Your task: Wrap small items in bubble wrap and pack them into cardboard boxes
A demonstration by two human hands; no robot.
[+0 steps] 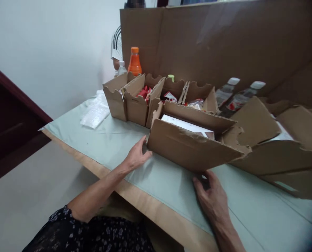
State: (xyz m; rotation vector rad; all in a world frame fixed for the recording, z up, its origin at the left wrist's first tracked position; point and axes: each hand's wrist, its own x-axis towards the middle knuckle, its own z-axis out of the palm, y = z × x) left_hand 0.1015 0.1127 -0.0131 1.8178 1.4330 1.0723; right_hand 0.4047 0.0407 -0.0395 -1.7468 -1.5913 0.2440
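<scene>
A long open cardboard box [182, 143] lies lengthwise before me on the table, with a white flat item [183, 124] inside it. My left hand [137, 155] is by the box's left end, thumb and fingers apart, nothing in it. Close to the lower edge of the box's right part is my right hand [212, 192], its thumb and forefinger spread around a gap. Whether its fingertips touch the cardboard I cannot tell. Behind the box stands a row of cardboard bins; one holds red packets [144, 92], another a clear-wrapped package [196, 104].
An orange bottle [134, 63] and clear bottles with white caps [246, 94] stand behind the bins. Bubble wrap [95, 111] lies at left. More cardboard boxes [282, 157] are at right. A tall cardboard panel [210, 42] rises behind, with a person's sleeve [117, 43] beside it.
</scene>
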